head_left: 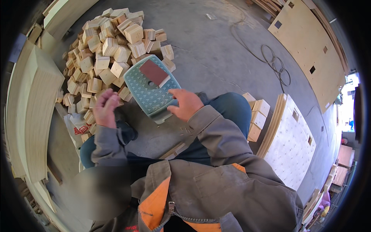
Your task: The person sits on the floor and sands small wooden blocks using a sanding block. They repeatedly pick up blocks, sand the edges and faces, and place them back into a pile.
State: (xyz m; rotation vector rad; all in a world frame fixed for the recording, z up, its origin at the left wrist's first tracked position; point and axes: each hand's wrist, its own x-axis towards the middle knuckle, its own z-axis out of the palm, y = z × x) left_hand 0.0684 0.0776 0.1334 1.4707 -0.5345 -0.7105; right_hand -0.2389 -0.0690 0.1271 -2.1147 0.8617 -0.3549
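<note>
Outdoors on grey concrete floor, right hand fingers grip a teal stool; left hand open.

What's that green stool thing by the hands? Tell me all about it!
The stool is small, pale teal-green and looks like plastic, with a dotted top and a round hole in the middle. It sits tilted on the grey floor beside the pile of wooden blocks. A reddish-brown sanding block lies on top. The right hand touches its near edge.
</note>
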